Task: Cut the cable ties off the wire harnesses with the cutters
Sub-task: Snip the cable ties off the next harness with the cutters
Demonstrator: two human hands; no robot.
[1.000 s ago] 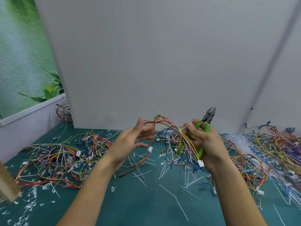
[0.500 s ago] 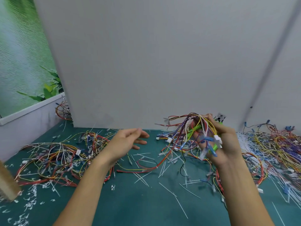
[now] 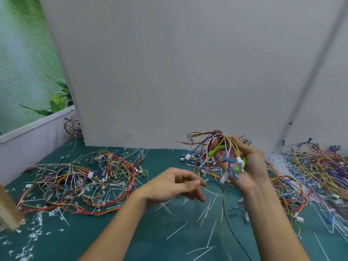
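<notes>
The right hand (image 3: 252,166), in the middle right of the frame, is curled around a wire harness (image 3: 211,142) and the green-handled cutters (image 3: 218,149) together, held above the table. The harness wires fan up and to the left out of the fist, and its white and blue plugs hang over the palm. The cutters' handles cross the palm under the wires; the metal head, behind the fingers near the white board (image 3: 169,72), is blurred, so I cannot tell if the blades are apart.

The left hand (image 3: 169,185), just left of center, holds nothing. Its fingers are loosely bent and point right, toward the harness but apart from it.

A tangle of more harnesses (image 3: 84,178) lies on the green table (image 3: 131,232) at the left, and another pile (image 3: 310,166) lies at the right edge. Cut white ties (image 3: 207,211) are scattered across the table below the hands. A wooden block (image 3: 9,210) stands at the lower left edge.
</notes>
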